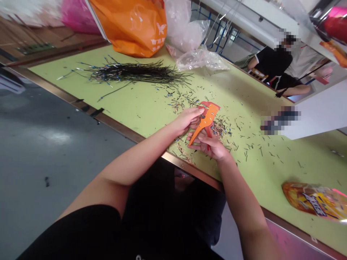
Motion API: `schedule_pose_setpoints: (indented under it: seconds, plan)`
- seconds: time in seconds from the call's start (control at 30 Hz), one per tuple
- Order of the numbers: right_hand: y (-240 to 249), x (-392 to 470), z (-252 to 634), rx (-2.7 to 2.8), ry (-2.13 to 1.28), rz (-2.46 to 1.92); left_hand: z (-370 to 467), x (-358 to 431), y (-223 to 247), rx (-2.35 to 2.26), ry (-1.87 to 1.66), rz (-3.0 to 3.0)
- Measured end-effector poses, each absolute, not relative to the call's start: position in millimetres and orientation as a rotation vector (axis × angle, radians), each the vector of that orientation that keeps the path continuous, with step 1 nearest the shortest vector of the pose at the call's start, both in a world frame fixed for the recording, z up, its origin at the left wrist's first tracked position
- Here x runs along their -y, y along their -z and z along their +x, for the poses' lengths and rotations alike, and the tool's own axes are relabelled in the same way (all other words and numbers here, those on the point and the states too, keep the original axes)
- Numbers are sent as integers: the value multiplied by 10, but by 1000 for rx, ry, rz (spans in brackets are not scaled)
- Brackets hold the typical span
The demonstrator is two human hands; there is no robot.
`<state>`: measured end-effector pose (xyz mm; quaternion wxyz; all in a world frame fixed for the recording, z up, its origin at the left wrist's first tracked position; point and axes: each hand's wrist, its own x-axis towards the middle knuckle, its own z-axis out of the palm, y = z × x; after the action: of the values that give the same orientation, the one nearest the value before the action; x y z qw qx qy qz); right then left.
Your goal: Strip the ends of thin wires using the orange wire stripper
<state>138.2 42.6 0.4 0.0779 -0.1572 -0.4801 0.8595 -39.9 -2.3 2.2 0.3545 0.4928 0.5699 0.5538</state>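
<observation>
An orange and red wire stripper (210, 115) is held above the table, its jaws pointing away from me. My right hand (213, 146) is wrapped around its handles, which stand apart in a V. At the side of the jaws is my left hand (188, 120), its thumb and fingers pinched together. Something small and dark shows by these fingertips, but I cannot make out what it is. Beyond my hands lies a large bundle of black wires (141, 72), several with blue ends. Short black wire offcuts (187, 99) and a small heap of scraps (219, 128) surround the tool.
The green table (260, 169) has a metal-trimmed front edge. An orange bag (135, 29) and clear plastic bags (200, 59) stand at the back. A snack packet (314, 200) lies at the right, near a white panel (320, 112). Another person (273, 63) sits farther back.
</observation>
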Motion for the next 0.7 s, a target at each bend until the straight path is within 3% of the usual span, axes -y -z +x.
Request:
schedule_pose_setpoints:
  seconds: [0.23, 0.47, 0.7]
  plan:
    - [-80, -403, 1381, 1415, -2607, -535, -383, 31, -41, -1112, -1560, 832]
    - [-76, -423, 1399, 1365, -2720, -435, -414, -8, -21, -1015, -1556, 839]
    - [-31, -504, 1421, 1426, -2609, -479, -400, 19, -3, -1063, -1549, 897]
